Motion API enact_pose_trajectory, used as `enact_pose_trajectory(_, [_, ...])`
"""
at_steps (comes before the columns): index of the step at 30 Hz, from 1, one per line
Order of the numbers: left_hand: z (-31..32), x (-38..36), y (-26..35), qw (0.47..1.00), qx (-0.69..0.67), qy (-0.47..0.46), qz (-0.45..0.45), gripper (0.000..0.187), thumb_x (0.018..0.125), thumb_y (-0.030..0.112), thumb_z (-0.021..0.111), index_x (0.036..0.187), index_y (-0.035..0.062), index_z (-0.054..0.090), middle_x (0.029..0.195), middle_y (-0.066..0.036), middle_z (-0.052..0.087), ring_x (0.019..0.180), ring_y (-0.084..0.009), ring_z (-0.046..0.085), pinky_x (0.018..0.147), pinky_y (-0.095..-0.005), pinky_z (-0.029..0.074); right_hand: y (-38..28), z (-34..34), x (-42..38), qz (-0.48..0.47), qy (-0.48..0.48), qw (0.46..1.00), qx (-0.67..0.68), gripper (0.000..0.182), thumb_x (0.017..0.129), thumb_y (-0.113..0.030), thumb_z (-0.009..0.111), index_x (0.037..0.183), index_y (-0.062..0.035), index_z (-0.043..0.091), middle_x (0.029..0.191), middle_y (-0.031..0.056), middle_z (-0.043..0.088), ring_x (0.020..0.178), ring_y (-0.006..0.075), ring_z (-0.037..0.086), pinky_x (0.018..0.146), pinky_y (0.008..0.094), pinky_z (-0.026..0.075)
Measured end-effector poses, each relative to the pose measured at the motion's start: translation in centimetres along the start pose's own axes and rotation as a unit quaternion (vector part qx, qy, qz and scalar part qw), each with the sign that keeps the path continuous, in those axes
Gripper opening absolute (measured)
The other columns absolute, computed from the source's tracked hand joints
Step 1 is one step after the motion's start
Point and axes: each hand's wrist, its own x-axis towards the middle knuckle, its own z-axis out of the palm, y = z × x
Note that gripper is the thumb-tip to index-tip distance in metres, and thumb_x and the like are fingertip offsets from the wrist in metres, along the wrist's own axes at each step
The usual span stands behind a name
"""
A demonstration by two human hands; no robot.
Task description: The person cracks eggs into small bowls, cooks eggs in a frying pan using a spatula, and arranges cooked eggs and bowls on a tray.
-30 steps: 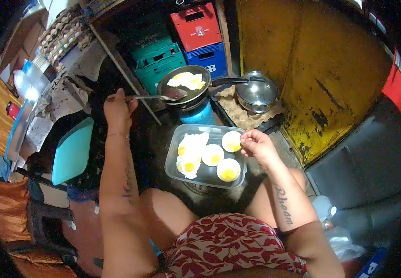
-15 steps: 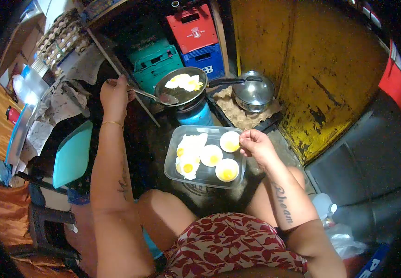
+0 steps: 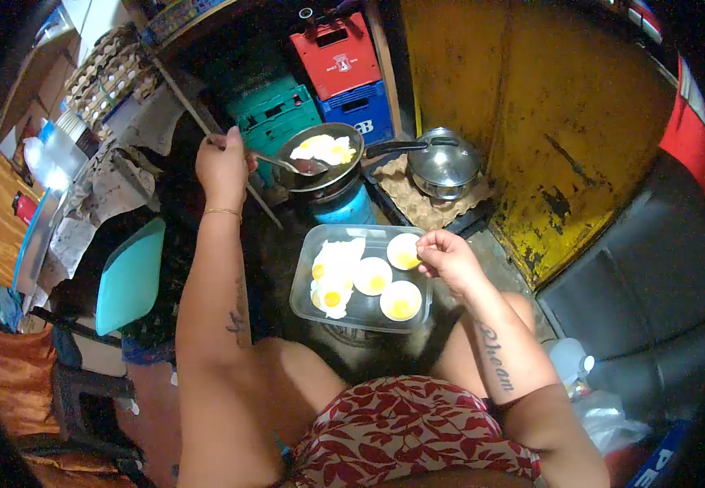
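Observation:
My left hand [image 3: 222,167] is closed round the handle of a metal spatula [image 3: 310,167]. Its blade is inside the frying pan [image 3: 303,180], low and close to the fried egg [image 3: 324,149]. On my right, my right hand [image 3: 446,259] pinches the upper right rim of a clear plastic container [image 3: 364,323]. Its fingertips overlap the edge of a round egg [image 3: 403,251]. Two more round eggs [image 3: 401,301] and some irregular fried eggs [image 3: 336,272] lie in the container.
The pan sits over a blue burner [image 3: 344,207]. Right of it, a lidded steel pot [image 3: 443,167] stands on an egg carton [image 3: 397,183]. Behind are stacked crates [image 3: 336,61]; a yellow panel [image 3: 531,122] borders the right. A teal lid [image 3: 130,276] leans at left.
My left hand has moved right, carrying the spatula blade further into the pan, nearer the egg. My right hand stays at the container's corner.

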Motion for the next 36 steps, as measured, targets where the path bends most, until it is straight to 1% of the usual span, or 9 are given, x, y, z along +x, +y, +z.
enact_pose_trajectory(5, [-1.6,0.0,-2.9,0.998,-0.063,0.028,0.008,0.026,0.093,0.021,0.064,0.09,0.0,0.049,0.071,-0.009,0.06,0.051,-0.0164,0.06,0.047,-0.0277,0.05,0.0,0.0,0.0,-0.001,0.005,1.0,0.017,0.004,0.09,-0.008,0.063,0.09,-0.0061,0.06,0.075,-0.0001,0.061,0.058,0.0076,0.055,0.051,0.0213,0.043])
enact_pose_trajectory(10, [-0.4,-0.9,-6.5,0.985,0.019,-0.051,0.161,0.015,0.091,0.016,0.067,0.09,0.0037,0.058,0.078,-0.003,0.062,0.075,-0.0114,0.059,0.069,-0.0275,0.05,0.1,0.5,0.2,-0.005,0.006,1.0,0.008,0.004,0.089,-0.008,0.063,0.091,-0.0061,0.06,0.075,0.0001,0.06,0.058,0.0076,0.054,0.051,0.0215,0.043])
enact_pose_trajectory(14, [1.0,-2.2,-8.0,0.954,0.102,-0.105,0.26,0.014,0.09,0.013,0.066,0.094,0.0018,0.06,0.101,-0.011,0.066,0.091,-0.0174,0.063,0.083,-0.0308,0.051,0.4,0.7,0.4,-0.006,0.004,1.0,-0.009,0.004,0.089,-0.008,0.063,0.091,-0.0061,0.06,0.074,0.0,0.06,0.058,0.0077,0.054,0.05,0.022,0.043])
enact_pose_trajectory(16, [1.7,-2.8,-8.4,0.949,0.118,-0.12,0.266,0.013,0.089,0.011,0.066,0.092,0.0,0.059,0.101,-0.014,0.066,0.091,-0.0215,0.064,0.083,-0.0319,0.051,0.6,0.5,0.6,0.004,-0.017,0.999,-0.037,0.006,0.092,-0.011,0.062,0.096,-0.0069,0.06,0.083,-0.0002,0.062,0.063,0.0092,0.058,0.058,0.0228,0.048])
enact_pose_trajectory(24, [2.0,-4.7,-9.1,0.935,0.144,-0.112,0.305,0.012,0.087,0.007,0.066,0.09,-0.0004,0.059,0.104,-0.017,0.066,0.094,-0.0276,0.064,0.083,-0.0342,0.052,0.8,0.2,0.9,0.008,-0.023,0.999,-0.034,0.005,0.092,-0.011,0.062,0.096,-0.0073,0.061,0.084,-0.0002,0.062,0.063,0.0091,0.058,0.058,0.0227,0.048])
enact_pose_trajectory(26, [1.6,-5.4,-8.7,0.927,0.128,-0.112,0.336,0.013,0.085,0.007,0.067,0.088,-0.0008,0.058,0.099,-0.019,0.063,0.092,-0.0328,0.063,0.077,-0.037,0.052,0.7,0.3,0.9,0.004,-0.028,0.999,-0.027,0.005,0.093,-0.012,0.062,0.096,-0.0074,0.061,0.084,-0.0003,0.062,0.063,0.009,0.058,0.057,0.0226,0.048])
enact_pose_trajectory(31, [0.3,-7.5,-8.1,0.934,0.127,-0.118,0.312,0.012,0.086,0.007,0.067,0.088,-0.0009,0.058,0.099,-0.02,0.062,0.095,-0.0319,0.064,0.076,-0.0364,0.052,0.6,0.4,0.7,0.018,-0.025,0.999,-0.03,0.006,0.093,-0.012,0.062,0.096,-0.0079,0.061,0.083,-0.0011,0.062,0.063,0.0084,0.059,0.057,0.0223,0.048])
enact_pose_trajectory(33, [-0.4,-8.4,-7.6,0.942,0.13,-0.106,0.29,0.012,0.086,0.009,0.068,0.091,0.0013,0.06,0.105,-0.017,0.066,0.099,-0.0266,0.064,0.086,-0.0348,0.051,0.5,0.5,0.5,0.02,-0.023,0.999,-0.031,0.005,0.092,-0.012,0.063,0.095,-0.0082,0.061,0.082,-0.0013,0.062,0.062,0.0082,0.059,0.057,0.0222,0.048])
enact_pose_trajectory(36, [-1.1,-9.6,-6.6,0.955,0.094,-0.097,0.263,0.011,0.087,0.009,0.068,0.091,0.0017,0.061,0.105,-0.018,0.066,0.098,-0.0273,0.064,0.086,-0.035,0.05,0.6,0.6,0.3,0.027,-0.018,0.999,-0.032,0.005,0.092,-0.012,0.063,0.095,-0.0087,0.061,0.081,-0.0016,0.062,0.062,0.0081,0.059,0.057,0.0222,0.048])
